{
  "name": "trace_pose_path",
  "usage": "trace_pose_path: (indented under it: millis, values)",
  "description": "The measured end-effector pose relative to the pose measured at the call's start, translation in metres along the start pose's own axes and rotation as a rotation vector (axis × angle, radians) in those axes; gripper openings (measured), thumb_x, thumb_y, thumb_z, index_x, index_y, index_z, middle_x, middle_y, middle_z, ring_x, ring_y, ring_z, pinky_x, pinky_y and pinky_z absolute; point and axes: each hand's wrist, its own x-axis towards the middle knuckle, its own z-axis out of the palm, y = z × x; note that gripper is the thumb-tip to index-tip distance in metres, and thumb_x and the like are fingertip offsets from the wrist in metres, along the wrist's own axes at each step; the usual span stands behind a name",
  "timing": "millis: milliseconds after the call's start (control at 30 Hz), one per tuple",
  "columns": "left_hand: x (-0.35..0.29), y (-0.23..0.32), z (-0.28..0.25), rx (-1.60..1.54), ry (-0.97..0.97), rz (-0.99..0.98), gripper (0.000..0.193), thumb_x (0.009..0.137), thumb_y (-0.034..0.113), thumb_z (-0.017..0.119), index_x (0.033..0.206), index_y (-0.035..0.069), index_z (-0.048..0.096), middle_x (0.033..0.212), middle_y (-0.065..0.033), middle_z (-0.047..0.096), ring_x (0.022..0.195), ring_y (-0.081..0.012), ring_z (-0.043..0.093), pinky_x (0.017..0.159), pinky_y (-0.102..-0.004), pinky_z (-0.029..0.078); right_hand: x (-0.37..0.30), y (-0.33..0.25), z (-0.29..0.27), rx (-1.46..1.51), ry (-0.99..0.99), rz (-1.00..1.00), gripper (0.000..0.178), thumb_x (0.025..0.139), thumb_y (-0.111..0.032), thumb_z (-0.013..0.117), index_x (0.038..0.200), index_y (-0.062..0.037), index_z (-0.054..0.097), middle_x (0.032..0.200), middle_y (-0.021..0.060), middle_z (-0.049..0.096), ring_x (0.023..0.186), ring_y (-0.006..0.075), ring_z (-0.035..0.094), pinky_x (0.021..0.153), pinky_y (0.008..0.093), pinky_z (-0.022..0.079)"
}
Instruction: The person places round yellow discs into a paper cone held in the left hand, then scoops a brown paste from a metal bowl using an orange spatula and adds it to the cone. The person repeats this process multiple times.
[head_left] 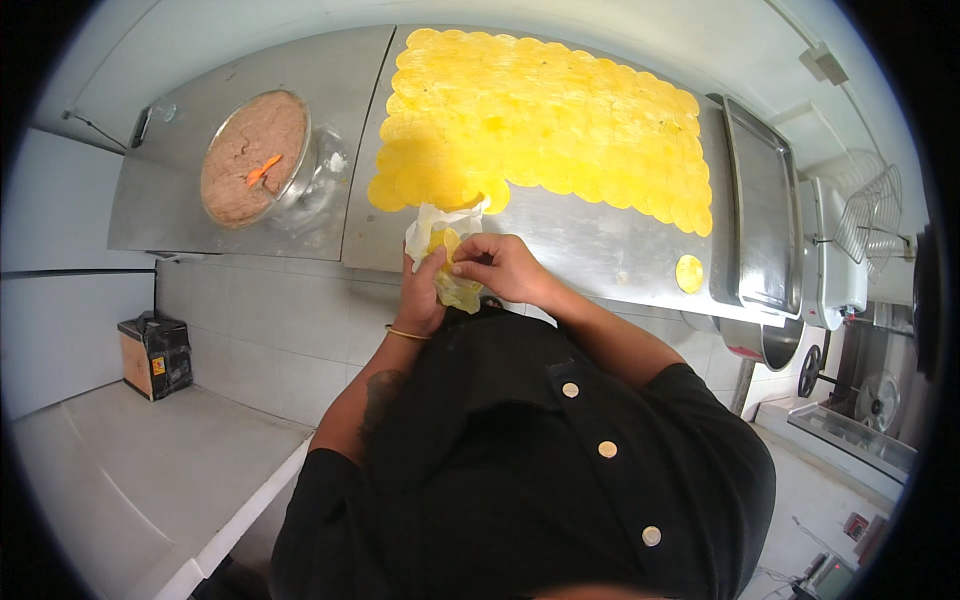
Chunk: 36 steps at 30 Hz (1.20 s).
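At the table's front edge, my left hand (pixel 424 290) grips a crumpled, translucent wrapper (pixel 432 218) that holds thin yellow dough rounds (pixel 446 243). The fingers of my right hand (pixel 508 268) are pinched together at the top of these rounds; whether one is between the fingertips cannot be made out. Beyond my hands, overlapping yellow dough wrappers (pixel 550 120) cover much of the steel table (pixel 590 230) in rows. A single yellow round (pixel 689 273) lies apart from them near the front right.
A metal bowl (pixel 303 180) of pinkish minced filling (pixel 250 140) stands at left, an orange spoon (pixel 263 170) stuck in it. A steel tray (pixel 765 200) lies at the table's right end, beside a wire rack (pixel 870 215). A black box (pixel 172 352) sits low at left.
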Motion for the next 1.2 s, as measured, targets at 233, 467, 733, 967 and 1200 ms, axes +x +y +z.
trace_pose_path:
  millis: [233, 467, 733, 967, 1200]
  values:
    - [0.008, -0.017, 0.004, -0.013, 0.043, -0.033, 0.053, 0.107, 0.009, 0.058, 0.156, 0.011, 0.039, 0.144, -0.0095, 0.056, 0.132, -0.0244, 0.058, 0.112, -0.0411, 0.049, -0.007, 0.027, -0.006, -0.166, 0.141, 0.001, 0.016, 0.098, -0.016, 0.074, 0.102, -0.0010, 0.070, 0.081, 0.0047, 0.070, 0.074, 0.0100, 0.063, 0.067, 0.0310, 0.052]
    - [-0.008, -0.028, -0.010, 0.262, -0.001, 0.168, 0.039, 0.107, 0.013, 0.058, 0.141, -0.004, 0.055, 0.139, -0.0218, 0.062, 0.128, -0.0333, 0.063, 0.109, -0.0433, 0.050, 0.030, 0.088, -0.060, -0.567, 0.594, 0.000, 0.018, 0.103, -0.019, 0.061, 0.101, -0.0017, 0.065, 0.090, 0.0264, 0.071, 0.084, 0.0464, 0.069, 0.074, 0.0521, 0.056]
    - [-0.019, -0.015, -0.003, -0.025, 0.164, 0.034, 0.045, 0.102, 0.009, 0.065, 0.141, -0.010, 0.054, 0.137, -0.0269, 0.064, 0.125, -0.0374, 0.065, 0.108, -0.0442, 0.051, 0.046, 0.085, -0.089, -0.714, 0.714, -0.103, 0.019, 0.098, -0.018, 0.066, 0.105, 0.0000, 0.066, 0.092, 0.0257, 0.071, 0.088, 0.0480, 0.068, 0.081, 0.0535, 0.056]
    - [-0.007, 0.008, -0.011, 0.563, -0.154, 0.246, 0.049, 0.108, 0.013, 0.056, 0.155, 0.007, 0.041, 0.143, -0.0121, 0.058, 0.129, -0.0260, 0.061, 0.109, -0.0432, 0.053, -0.004, 0.010, -0.001, -0.139, 0.232, 0.036, 0.028, 0.091, -0.022, 0.085, 0.100, -0.0020, 0.068, 0.079, 0.0027, 0.064, 0.071, 0.0126, 0.061, 0.066, 0.0299, 0.050]
    - [0.003, 0.018, -0.012, 0.005, -0.080, -0.080, 0.042, 0.109, 0.023, 0.054, 0.145, 0.001, 0.056, 0.136, -0.0109, 0.064, 0.122, -0.0219, 0.062, 0.106, -0.0371, 0.049, -0.013, -0.018, 0.040, 0.005, 0.241, 0.064, 0.022, 0.094, -0.021, 0.081, 0.102, -0.0022, 0.072, 0.087, 0.0085, 0.070, 0.080, 0.0169, 0.065, 0.073, 0.0328, 0.053]
